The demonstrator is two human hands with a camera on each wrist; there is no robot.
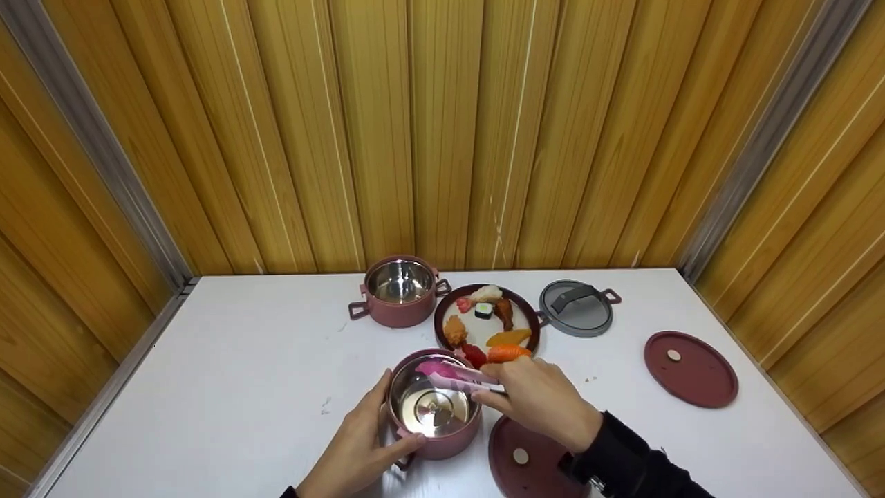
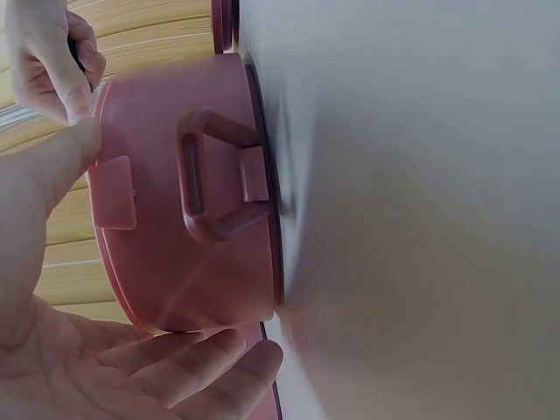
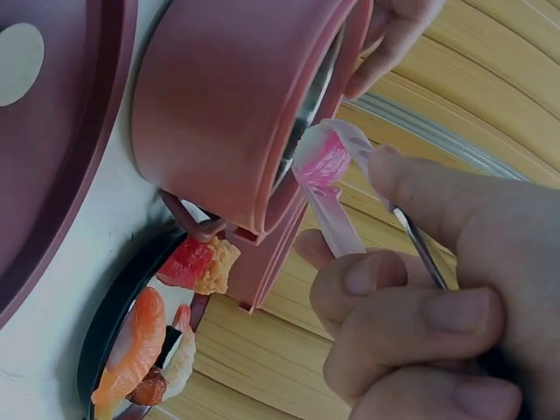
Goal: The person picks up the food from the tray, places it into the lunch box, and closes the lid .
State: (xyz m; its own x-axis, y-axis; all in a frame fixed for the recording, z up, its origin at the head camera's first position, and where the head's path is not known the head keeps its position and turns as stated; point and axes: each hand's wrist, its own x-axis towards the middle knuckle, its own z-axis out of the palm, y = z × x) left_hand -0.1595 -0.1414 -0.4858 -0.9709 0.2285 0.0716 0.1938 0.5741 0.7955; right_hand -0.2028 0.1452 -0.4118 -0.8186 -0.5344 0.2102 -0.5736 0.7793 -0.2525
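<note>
My left hand holds a dusty-red pot by its side, with the thumb over the rim and the fingers along the opposite wall. My right hand grips tongs with pale plastic tips and dark metal arms. Between those tips is a pink-and-white toy food piece, over the pot's mouth. Its exact kind cannot be made out. The pot's steel inside shows no food. Just behind it, a dark-rimmed plate bears several toy foods, among them a sushi roll and a drumstick.
A second pot stands at the back, left of the plate. A grey lid with a handle lies right of the plate. One dark red lid lies at the far right; another is partly under my right forearm. Wood-patterned panels enclose the table.
</note>
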